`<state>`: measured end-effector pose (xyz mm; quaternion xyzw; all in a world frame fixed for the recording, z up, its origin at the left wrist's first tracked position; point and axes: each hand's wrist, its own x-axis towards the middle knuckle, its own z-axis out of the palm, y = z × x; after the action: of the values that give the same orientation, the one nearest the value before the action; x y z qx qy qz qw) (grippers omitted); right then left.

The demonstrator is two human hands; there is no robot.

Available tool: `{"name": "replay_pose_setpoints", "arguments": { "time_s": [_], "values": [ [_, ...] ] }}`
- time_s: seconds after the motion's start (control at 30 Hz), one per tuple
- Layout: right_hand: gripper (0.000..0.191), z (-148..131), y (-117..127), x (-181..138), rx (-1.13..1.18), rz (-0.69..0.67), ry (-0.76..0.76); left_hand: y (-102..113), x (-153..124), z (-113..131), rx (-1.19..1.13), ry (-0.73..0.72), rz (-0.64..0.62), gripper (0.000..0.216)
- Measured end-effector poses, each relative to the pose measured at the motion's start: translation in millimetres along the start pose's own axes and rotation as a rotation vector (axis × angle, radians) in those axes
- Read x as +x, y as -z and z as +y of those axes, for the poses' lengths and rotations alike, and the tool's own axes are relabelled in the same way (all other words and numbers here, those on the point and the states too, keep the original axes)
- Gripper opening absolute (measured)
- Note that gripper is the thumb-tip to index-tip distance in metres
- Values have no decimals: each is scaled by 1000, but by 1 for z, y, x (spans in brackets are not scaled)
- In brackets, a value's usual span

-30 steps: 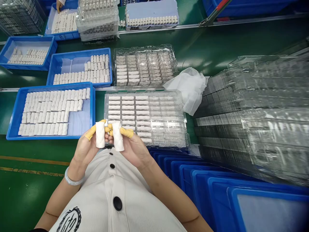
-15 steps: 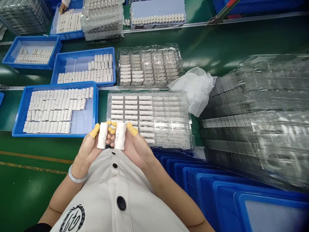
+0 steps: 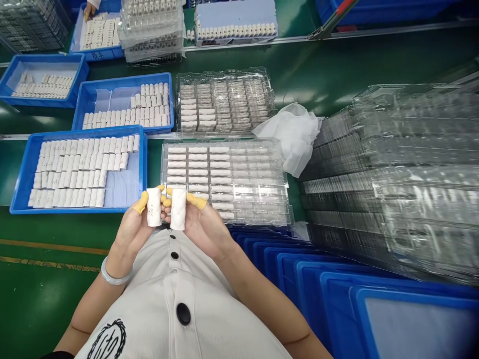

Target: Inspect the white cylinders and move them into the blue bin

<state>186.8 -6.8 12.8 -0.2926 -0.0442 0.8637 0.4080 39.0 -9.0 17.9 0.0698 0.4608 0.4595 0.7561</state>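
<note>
Two white, slightly waisted plastic-looking shells stand upright side by side in front of my shirt. My left hand (image 3: 135,225), with yellow finger cots, pinches the left white shell (image 3: 153,208), which shows small dark marks. In my right hand (image 3: 204,224), also wearing yellow finger cots, is the right white shell (image 3: 178,209), its facing side plain. The shells are apart from each other. Just beyond my hands lies a clear blister tray (image 3: 258,187), its left columns filled with white pieces. A blue bin (image 3: 18,184) with rows of similar shells is at the left.
Behind are a second blue bin (image 3: 78,112), another clear tray (image 3: 239,94) and crumpled white sheeting (image 3: 297,134). Tall stacks of clear trays (image 3: 411,189) stand at the right, above nested blue bins (image 3: 337,294). A co-worker's hand (image 3: 89,10) shows at the far left.
Both shells have been turned in my fingers: the marks on the right one are out of sight, and the left one shows a different marked side. The whole view has shifted slightly.
</note>
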Motion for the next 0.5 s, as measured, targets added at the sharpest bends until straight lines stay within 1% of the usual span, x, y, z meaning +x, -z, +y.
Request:
{"name": "replay_pose_setpoints", "arguments": {
  "time_s": [0.1, 0.2, 0.27, 0.33, 0.43, 0.5],
  "values": [
    [29, 0, 1, 0, 4, -3, 6, -2, 0, 0, -26, 4, 33, 37],
    [24, 1, 2, 0, 18, -13, 4, -2, -1, -2, -30, -7, 13, 34],
    [19, 1, 3, 0, 10, 2, -2, -1, -2, -3, -18, -13, 3, 33],
    [14, 1, 4, -2, -19, 25, 4, 0, -3, -4, -5, -13, 23, 34],
    [20, 0, 5, -4, -65, 38, 28, 1, -3, -5, 2, 8, 29, 34],
    [23, 0, 5, -5, -80, 30, 32, 2, -2, -6, -16, 32, -11, 37]
  ]
}}
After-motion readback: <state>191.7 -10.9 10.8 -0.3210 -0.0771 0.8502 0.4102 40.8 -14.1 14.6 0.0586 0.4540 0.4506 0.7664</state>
